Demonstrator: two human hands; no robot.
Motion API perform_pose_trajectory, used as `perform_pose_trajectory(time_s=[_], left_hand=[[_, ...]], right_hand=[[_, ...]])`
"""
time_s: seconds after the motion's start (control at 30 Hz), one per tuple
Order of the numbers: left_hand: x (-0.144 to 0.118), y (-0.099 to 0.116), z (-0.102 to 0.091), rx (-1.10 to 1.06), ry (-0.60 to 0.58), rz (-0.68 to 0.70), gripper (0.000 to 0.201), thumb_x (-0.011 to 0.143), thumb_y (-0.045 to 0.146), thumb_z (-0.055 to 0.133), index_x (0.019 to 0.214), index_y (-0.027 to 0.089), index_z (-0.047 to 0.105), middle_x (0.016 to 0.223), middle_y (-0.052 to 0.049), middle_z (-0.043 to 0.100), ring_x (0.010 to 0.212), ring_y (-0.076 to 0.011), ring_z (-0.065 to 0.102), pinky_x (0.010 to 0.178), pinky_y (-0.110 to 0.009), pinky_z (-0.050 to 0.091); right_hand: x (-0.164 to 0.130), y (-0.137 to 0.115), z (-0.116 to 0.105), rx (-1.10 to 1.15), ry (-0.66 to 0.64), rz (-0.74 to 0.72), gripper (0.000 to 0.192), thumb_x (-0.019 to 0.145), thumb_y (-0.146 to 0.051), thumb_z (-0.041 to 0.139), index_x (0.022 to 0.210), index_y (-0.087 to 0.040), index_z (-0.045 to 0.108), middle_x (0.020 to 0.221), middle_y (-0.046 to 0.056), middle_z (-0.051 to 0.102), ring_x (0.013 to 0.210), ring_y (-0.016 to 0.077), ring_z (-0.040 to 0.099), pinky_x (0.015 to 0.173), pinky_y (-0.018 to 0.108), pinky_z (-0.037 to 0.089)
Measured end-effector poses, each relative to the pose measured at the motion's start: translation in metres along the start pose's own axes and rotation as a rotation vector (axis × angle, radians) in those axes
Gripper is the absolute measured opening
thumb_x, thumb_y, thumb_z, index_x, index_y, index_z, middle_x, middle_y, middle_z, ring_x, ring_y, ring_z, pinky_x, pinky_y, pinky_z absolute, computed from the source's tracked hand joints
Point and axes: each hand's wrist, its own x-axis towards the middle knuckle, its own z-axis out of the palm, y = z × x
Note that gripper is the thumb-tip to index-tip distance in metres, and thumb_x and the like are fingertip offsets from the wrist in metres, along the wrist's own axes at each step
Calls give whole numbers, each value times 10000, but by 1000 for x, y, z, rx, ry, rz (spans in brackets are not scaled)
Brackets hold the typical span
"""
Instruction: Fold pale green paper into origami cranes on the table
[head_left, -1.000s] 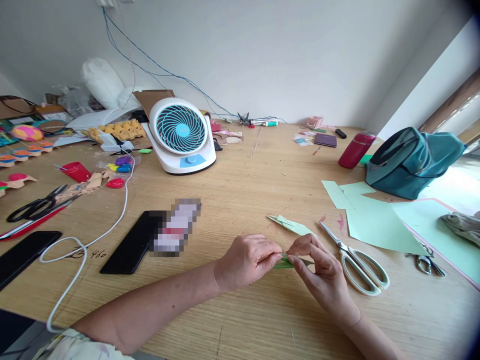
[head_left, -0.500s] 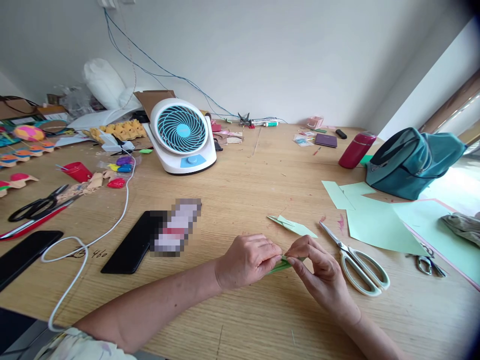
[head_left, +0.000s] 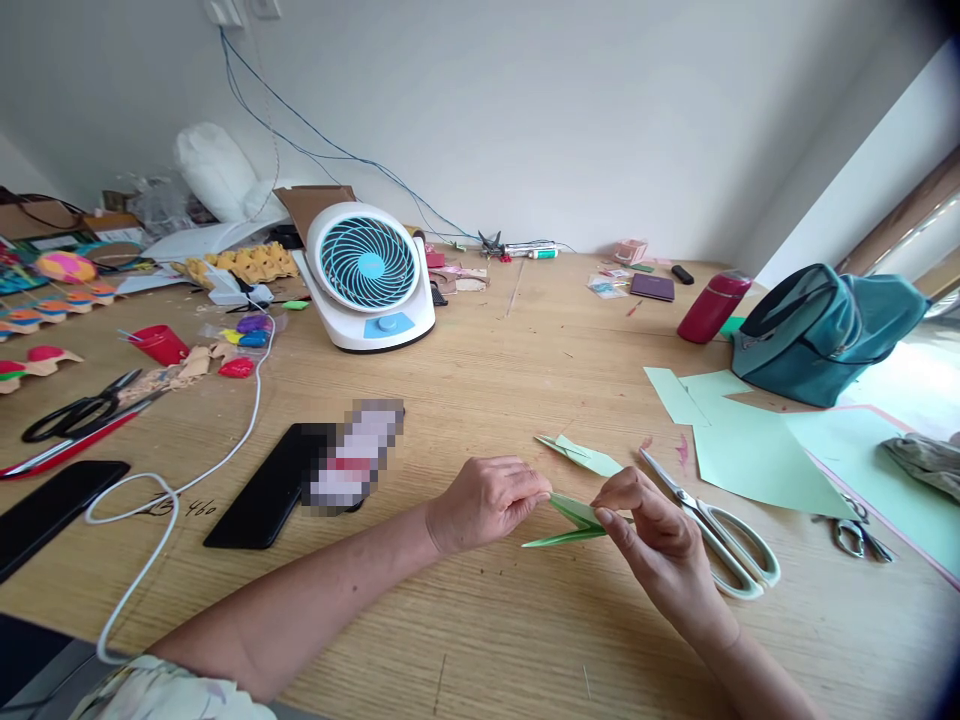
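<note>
My right hand pinches a folded strip of green paper between thumb and fingers. The paper spreads leftward into two pointed ends, the lower one free above the table. My left hand is closed on the tip of the upper end. Behind my hands lies another folded pale green paper piece. White-handled scissors rest on the table, partly behind my right hand, blades pointing away to the left.
Pale green paper sheets and keys lie at the right, near a teal bag and a red bottle. A fan stands behind. Phones, a white cable and black-handled scissors occupy the left.
My hands have moved apart, the right one shifting right. The green paper between them now shows more, with two pointed ends spread open. The view has tilted slightly.
</note>
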Motion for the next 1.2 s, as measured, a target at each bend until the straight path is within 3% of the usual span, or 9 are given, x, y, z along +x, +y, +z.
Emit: perform_pose_trajectory(time_s=[0.17, 0.37, 0.7, 0.93, 1.2], left_hand=[[0, -2, -2, -109, 3, -15, 215, 1002, 233, 464, 969, 138, 654, 813, -46, 707, 723, -127, 638, 676, -226, 464], [1, 2, -4, -339, 72, -149, 185, 963, 277, 561, 986, 136, 678, 778, -37, 696, 669, -96, 622, 643, -182, 497], [4, 12, -7, -684, 142, -328, 254, 935, 336, 605, 1017, 126, 723, 869, -88, 693, 656, -107, 676, 582, -182, 535], [7, 18, -10, -681, 125, -340, 209, 926, 288, 610, 947, 106, 710, 857, -81, 689, 621, -94, 646, 572, -189, 503], [8, 21, -6, -661, 139, -493, 226, 941, 305, 566, 940, 118, 692, 720, -26, 646, 624, -115, 655, 579, -197, 513]], right_hand=[[0, 3, -3, 42, 32, 45, 142, 954, -208, 582, 815, -236, 589, 781, 6, 517, 741, 173, 477, 693, 320, 393], [0, 8, -4, 116, 82, 106, 149, 955, -262, 586, 808, -235, 593, 789, 14, 509, 753, 177, 469, 671, 299, 413], [-5, 12, 3, 14, -13, 73, 101, 952, -245, 588, 851, -234, 591, 788, 17, 539, 754, 186, 511, 708, 341, 427], [-6, 9, 7, -30, -13, 70, 114, 954, -219, 587, 843, -231, 566, 797, 15, 557, 760, 179, 536, 704, 330, 434], [-4, 7, 10, -138, 22, 14, 117, 941, -208, 591, 827, -224, 570, 781, 14, 580, 733, 180, 556, 682, 329, 444]])
